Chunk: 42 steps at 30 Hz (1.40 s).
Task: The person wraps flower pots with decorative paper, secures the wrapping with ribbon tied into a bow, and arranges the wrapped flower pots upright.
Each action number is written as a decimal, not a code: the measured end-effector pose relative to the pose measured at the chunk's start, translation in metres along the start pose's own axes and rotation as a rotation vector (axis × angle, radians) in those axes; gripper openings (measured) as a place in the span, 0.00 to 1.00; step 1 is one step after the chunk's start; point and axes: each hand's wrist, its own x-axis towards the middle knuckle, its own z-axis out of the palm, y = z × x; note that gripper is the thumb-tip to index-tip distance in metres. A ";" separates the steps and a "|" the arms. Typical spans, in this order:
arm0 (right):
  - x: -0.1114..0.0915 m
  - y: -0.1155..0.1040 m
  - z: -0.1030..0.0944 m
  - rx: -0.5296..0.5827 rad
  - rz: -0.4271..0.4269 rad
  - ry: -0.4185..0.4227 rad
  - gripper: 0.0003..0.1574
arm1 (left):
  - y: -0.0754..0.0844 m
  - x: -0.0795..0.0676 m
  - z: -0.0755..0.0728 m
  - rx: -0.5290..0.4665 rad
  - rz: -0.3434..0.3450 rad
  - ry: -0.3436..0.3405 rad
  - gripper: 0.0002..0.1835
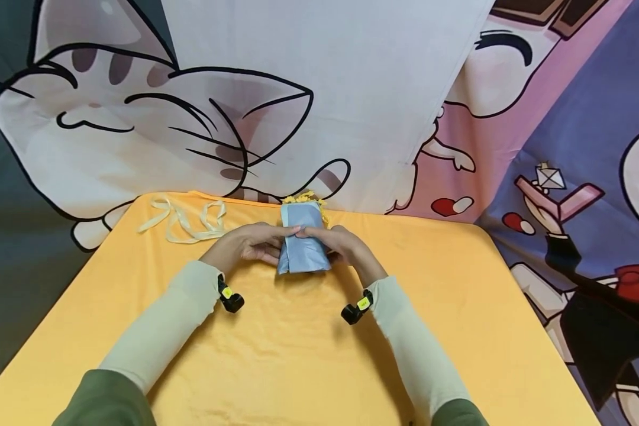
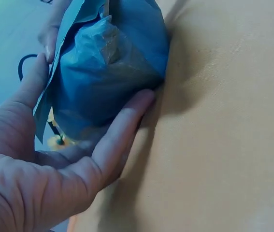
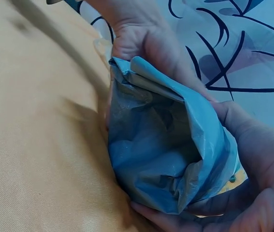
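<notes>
A small bouquet wrapped in blue paper [image 1: 305, 254] lies on the table, with yellow flowers [image 1: 302, 197] showing at its far end. My left hand [image 1: 252, 241] grips its left side, thumb on top and fingers low along the side. From the other side my right hand [image 1: 346, 245] holds it the same way, and the two thumbs meet over the paper. In the right wrist view the near end of the blue paper [image 3: 170, 140] is an open, crumpled fold; the stems cannot be made out. A folded paper edge [image 2: 54, 72] runs along the wrap in the left wrist view.
A loose cream ribbon [image 1: 183, 222] lies in curls at the table's back left. The yellow cloth [image 1: 266, 367] covers the table. Behind it hangs a printed curtain [image 1: 341, 94] with cartoon figures. Each wrist bears a small black camera [image 1: 231, 300].
</notes>
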 end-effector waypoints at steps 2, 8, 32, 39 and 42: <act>0.001 0.000 -0.002 0.013 0.004 -0.018 0.52 | -0.002 0.002 -0.003 -0.034 0.002 -0.045 0.45; 0.003 0.002 -0.010 0.058 0.031 -0.105 0.53 | -0.008 0.006 -0.005 -0.031 0.039 -0.023 0.30; -0.039 0.027 -0.017 0.201 0.021 -0.207 0.36 | -0.016 -0.031 0.025 0.020 0.094 -0.017 0.25; -0.055 0.041 -0.007 0.119 -0.032 -0.216 0.33 | -0.033 -0.043 0.037 0.028 0.101 -0.007 0.16; -0.057 0.044 -0.004 0.090 -0.040 -0.202 0.31 | -0.038 -0.043 0.038 0.029 0.106 -0.007 0.16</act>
